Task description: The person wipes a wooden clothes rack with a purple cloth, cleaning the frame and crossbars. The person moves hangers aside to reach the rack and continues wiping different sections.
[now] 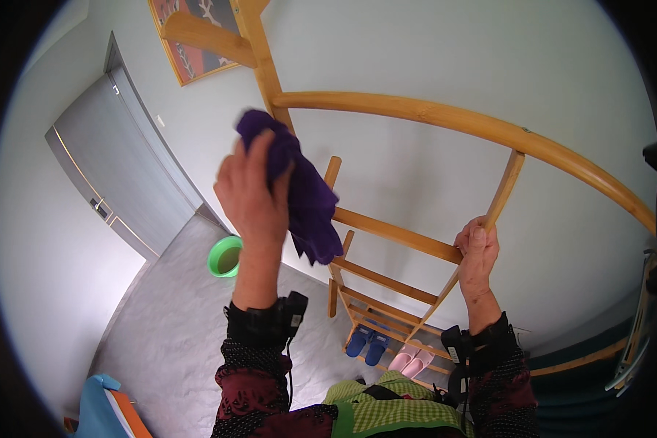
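Observation:
A tall wooden coat rack [394,230] stands against the wall in front of me, with a long rounded top rail [416,108]. My left hand [254,186] grips a crumpled purple cloth [313,202] near the rack's left upright [268,76]; the cloth covers part of that post, and whether it touches the wood I cannot tell. My right hand [477,257] is wrapped around the right upright [506,186], beside the end of a crossbar.
Blue slippers [368,342] and pink slippers [411,358] rest on the rack's low shelf. A green basin [224,257] holding liquid sits on the floor by a grey door [126,148]. A framed picture [197,44] hangs behind a wooden peg [211,38]. Hangers [632,350] are at right.

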The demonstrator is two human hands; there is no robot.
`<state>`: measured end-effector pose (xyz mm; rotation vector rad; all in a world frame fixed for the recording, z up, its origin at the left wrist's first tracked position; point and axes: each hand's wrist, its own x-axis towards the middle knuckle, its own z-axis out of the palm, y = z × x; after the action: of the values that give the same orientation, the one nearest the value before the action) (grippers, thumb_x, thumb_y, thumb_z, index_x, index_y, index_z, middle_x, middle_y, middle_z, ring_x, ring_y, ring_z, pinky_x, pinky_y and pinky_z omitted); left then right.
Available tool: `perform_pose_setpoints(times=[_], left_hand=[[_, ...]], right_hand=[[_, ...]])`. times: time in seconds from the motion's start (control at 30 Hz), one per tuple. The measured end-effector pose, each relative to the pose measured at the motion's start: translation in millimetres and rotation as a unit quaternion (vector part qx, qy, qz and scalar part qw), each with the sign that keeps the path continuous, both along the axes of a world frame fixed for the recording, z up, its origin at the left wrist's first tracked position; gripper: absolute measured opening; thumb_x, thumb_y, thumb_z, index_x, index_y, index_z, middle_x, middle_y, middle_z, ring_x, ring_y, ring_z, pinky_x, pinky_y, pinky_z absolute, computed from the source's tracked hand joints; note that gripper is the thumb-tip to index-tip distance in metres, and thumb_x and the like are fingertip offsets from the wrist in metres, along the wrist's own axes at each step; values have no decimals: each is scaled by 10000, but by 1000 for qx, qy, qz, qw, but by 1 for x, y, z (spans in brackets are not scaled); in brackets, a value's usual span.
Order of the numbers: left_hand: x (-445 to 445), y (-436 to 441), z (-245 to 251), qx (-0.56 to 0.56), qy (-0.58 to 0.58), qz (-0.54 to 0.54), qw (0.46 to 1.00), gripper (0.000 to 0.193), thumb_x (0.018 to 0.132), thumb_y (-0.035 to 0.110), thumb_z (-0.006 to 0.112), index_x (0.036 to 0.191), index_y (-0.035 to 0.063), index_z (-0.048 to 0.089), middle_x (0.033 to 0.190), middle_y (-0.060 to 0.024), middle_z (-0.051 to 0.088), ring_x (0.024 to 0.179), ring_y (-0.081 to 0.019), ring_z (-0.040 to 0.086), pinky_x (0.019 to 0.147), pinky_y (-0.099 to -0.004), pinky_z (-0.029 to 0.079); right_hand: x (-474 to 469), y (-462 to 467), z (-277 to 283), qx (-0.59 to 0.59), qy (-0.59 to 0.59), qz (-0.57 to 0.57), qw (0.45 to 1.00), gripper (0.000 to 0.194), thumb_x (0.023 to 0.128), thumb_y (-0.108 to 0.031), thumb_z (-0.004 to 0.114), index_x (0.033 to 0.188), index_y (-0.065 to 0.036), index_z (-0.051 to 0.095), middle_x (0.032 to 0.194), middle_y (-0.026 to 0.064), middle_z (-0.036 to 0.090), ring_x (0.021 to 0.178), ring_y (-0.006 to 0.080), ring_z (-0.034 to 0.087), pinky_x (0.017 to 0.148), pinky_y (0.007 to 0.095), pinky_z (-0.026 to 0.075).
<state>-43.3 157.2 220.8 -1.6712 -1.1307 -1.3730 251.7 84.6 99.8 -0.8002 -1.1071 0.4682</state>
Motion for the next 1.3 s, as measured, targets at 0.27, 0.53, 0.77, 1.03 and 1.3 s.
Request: perform_pose_setpoints(times=[0.27,0.53,0.77,1.03,1.3], left_hand=[[43,29,67,-113,-107,-248,956,404,917,242,631,1287,86,595,1141,-153,653,1058,-332,602,941,-400,475],[96,8,89,-81,-2,-294,952,293,861,261,671,1085,74,688,863,-131,673,834,-303,617,781,-394,496],[174,-22,89,-7,77,-400,913,324,769,293,721,1027,112,649,897,-75,642,860,-296,594,740,-430,472],[145,-13,63,47,142,-339,929,552,679,147,794,1199,178,613,1194,-117,605,1062,-341,572,912,-418,494],[49,11,6,4,1,-254,967,508,781,-1,775,1244,37,570,1233,-159,578,1149,-328,594,969,-381,497]], right_hand=[[-1,0,2,-2,4,-4,1000,323,1039,-366,513,948,-57,481,730,-28,440,637,61,424,570,218,393],[-1,0,0,-1,-13,-9,1000,329,1042,-379,502,954,-62,479,731,-28,447,639,60,423,572,225,388],[2,1,-1,-16,-27,-14,999,372,1042,-416,492,1045,-45,520,818,-7,536,676,79,494,625,234,445],[-1,-1,9,18,-73,-39,996,230,1065,-272,467,1026,-52,523,791,-29,518,648,43,471,561,223,426],[-3,-3,8,-6,-45,-4,999,336,1070,-386,429,936,-81,473,733,-27,408,619,56,373,561,219,361]])
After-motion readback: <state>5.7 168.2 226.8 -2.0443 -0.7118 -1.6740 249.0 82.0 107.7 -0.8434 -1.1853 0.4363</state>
